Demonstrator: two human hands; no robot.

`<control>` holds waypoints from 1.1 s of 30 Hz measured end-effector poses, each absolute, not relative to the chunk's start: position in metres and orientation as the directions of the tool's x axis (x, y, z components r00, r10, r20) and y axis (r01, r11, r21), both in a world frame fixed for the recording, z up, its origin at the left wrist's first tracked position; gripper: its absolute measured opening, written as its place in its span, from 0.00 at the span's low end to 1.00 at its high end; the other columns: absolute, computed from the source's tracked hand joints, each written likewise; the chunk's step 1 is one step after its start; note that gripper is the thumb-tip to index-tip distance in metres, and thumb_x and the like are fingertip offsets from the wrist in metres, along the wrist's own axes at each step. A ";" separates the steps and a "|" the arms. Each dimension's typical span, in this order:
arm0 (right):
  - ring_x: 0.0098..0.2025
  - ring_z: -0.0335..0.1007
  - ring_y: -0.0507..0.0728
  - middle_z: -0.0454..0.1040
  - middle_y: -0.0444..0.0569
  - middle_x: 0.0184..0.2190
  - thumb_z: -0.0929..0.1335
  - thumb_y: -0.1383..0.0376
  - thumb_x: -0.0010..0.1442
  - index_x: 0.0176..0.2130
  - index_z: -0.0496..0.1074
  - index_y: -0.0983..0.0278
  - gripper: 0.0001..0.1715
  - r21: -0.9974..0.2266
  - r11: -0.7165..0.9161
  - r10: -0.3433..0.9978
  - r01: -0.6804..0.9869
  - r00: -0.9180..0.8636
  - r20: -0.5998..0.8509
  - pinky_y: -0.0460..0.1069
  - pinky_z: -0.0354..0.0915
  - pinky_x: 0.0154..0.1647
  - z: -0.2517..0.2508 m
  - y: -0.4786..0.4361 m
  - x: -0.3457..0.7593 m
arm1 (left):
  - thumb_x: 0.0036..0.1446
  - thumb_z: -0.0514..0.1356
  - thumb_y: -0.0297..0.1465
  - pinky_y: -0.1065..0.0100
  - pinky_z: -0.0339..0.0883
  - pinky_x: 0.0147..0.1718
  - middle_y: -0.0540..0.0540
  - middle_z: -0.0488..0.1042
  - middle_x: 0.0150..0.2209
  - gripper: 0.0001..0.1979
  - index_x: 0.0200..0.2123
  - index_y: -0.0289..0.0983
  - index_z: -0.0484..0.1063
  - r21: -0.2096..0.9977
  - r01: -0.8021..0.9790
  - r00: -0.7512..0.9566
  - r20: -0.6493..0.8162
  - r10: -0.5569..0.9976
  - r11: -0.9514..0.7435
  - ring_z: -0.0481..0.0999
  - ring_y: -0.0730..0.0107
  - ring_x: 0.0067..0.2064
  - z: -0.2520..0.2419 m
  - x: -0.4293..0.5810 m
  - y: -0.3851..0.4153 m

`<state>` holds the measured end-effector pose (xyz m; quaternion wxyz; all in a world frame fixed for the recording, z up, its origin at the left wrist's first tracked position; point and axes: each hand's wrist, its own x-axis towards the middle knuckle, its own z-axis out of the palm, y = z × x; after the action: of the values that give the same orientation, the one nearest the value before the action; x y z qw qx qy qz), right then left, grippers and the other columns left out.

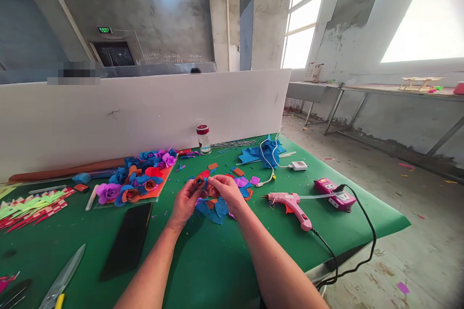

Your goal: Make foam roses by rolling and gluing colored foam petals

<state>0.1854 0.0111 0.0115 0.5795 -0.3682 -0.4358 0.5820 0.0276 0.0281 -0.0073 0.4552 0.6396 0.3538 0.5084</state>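
My left hand is closed around a small paper flower with an orange-brown middle. At the flower's right side, the fingers of my right hand pinch a blue piece against it; how far each finger grips is partly hidden. Beneath and around both hands lie loose blue petals, along with purple, orange and red ones. A pink glue gun rests to the right of my right hand, a clear glue stick in its back. Finished paper flowers in blue, purple, orange and red are piled at the left.
A black phone and scissors lie front left. A red-lidded jar stands by the white partition. Crumpled blue paper, a white charger and a pink power strip with a black cord lie right.
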 end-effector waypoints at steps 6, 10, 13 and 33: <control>0.21 0.61 0.48 0.70 0.42 0.19 0.73 0.52 0.45 0.28 0.75 0.65 0.18 -0.929 0.056 0.998 -0.366 -0.006 0.063 0.45 0.60 0.26 0.018 0.008 0.186 | 0.53 0.65 0.45 0.66 0.73 0.35 0.47 0.77 0.35 0.20 0.42 0.37 0.74 0.940 0.041 0.267 0.317 0.910 -0.339 0.78 0.66 0.34 -0.010 0.028 0.029; 0.20 0.59 0.49 0.66 0.41 0.17 0.72 0.53 0.45 0.26 0.74 0.64 0.16 -0.944 0.081 0.997 -0.321 0.020 0.078 0.45 0.58 0.24 0.018 0.008 0.186 | 0.53 0.65 0.46 0.65 0.73 0.35 0.46 0.78 0.35 0.20 0.42 0.38 0.74 0.936 0.060 0.266 0.319 0.910 -0.346 0.78 0.64 0.34 -0.014 0.026 0.032; 0.20 0.58 0.48 0.66 0.41 0.17 0.71 0.54 0.46 0.25 0.74 0.64 0.15 -0.947 0.106 0.994 -0.305 0.040 0.099 0.45 0.57 0.23 0.019 0.007 0.185 | 0.53 0.65 0.45 0.65 0.73 0.36 0.47 0.78 0.34 0.19 0.42 0.38 0.74 0.932 0.059 0.272 0.329 0.904 -0.357 0.78 0.65 0.34 -0.018 0.024 0.035; 0.22 0.66 0.50 0.71 0.40 0.20 0.70 0.63 0.44 0.29 0.74 0.63 0.08 -0.935 0.076 0.993 -0.345 -0.061 0.104 0.45 0.63 0.28 0.015 0.009 0.185 | 0.50 0.68 0.45 0.65 0.74 0.35 0.48 0.78 0.30 0.19 0.39 0.37 0.73 0.918 0.038 0.175 0.383 0.907 -0.395 0.79 0.66 0.31 -0.010 0.027 0.032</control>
<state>0.1854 0.0095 0.0145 0.5817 -0.3621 -0.4470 0.5750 0.0270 0.0317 -0.0103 0.4110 0.6468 0.3654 0.5284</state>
